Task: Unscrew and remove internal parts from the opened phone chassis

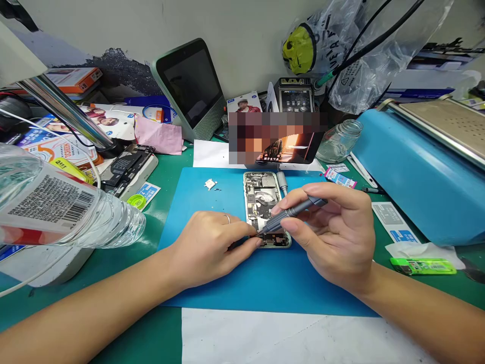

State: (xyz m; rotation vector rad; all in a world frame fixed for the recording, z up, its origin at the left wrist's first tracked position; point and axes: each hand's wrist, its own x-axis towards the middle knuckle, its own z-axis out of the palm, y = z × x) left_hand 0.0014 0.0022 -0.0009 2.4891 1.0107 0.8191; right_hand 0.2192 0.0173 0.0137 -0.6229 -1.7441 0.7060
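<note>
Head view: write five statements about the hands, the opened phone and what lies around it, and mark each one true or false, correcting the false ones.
1. The right hand holds a grey pen-shaped tool. True.
2. The left hand is bare of rings. False: it wears a ring.
3. The opened phone lies on a blue mat. True.
4. The glass jar is left of the lit screen. False: it is to the right.
5. The tool's tip is at the phone's near end. True.
</note>
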